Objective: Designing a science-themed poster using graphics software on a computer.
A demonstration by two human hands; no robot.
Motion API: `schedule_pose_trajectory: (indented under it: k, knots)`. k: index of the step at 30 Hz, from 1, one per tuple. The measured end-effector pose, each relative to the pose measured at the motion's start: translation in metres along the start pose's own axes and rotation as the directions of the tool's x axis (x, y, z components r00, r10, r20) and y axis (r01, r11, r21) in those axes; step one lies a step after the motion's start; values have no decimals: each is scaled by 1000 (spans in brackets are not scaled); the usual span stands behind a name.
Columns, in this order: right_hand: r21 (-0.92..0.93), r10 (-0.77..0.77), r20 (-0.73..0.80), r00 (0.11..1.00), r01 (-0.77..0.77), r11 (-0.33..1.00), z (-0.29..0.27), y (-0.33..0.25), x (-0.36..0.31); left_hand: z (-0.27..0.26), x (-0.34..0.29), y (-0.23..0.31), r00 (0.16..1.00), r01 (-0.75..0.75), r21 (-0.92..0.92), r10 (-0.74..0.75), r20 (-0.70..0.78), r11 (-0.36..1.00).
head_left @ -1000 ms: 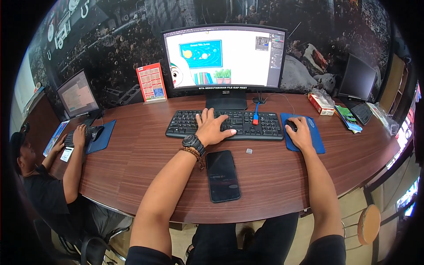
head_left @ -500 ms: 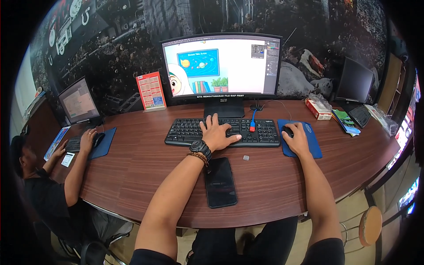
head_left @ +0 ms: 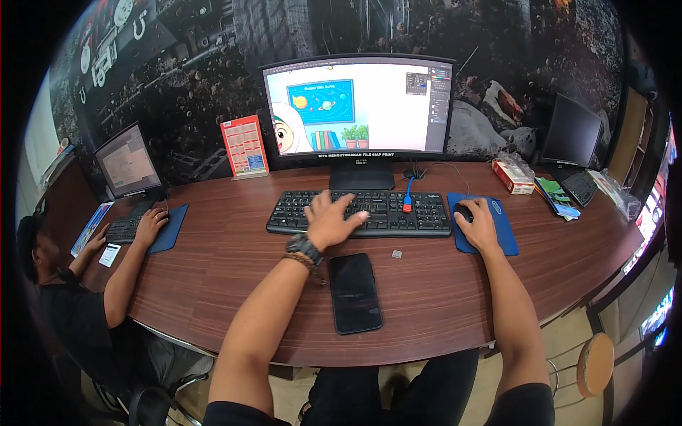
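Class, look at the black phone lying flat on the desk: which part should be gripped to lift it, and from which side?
Grip the phone across its two long edges near the middle, coming from above. It lies flat, screen up, its short end toward the keyboard, so only the thin sides offer purchase. The left hand is nearest; its fingers could span the narrow width.

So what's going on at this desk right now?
A person sits at a wooden desk facing a curved monitor that shows a cartoon-style design. The left hand rests on the black keyboard; the right hand covers a mouse on a blue pad. A dark phone lies nearer the person. To the left, a co-worker works at a laptop.
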State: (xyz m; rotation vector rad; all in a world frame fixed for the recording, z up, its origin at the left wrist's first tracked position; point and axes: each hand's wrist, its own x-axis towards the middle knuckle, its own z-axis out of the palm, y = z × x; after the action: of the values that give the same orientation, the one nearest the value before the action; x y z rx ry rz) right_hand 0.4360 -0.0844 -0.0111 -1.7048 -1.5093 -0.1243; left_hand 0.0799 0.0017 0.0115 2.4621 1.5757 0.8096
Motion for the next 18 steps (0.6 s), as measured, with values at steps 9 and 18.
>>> schedule_pose_trajectory:
  k: [9,18]
  knots:
    - [-4,-37,-14,999,37,999,5,-1,2,-30,-27,-115,947,196,-145,-226,-230,970]
    - [-22,-39,-17,999,39,999,3,-3,2,-34,-31,-95,934,246,-71,-256,-249,967]
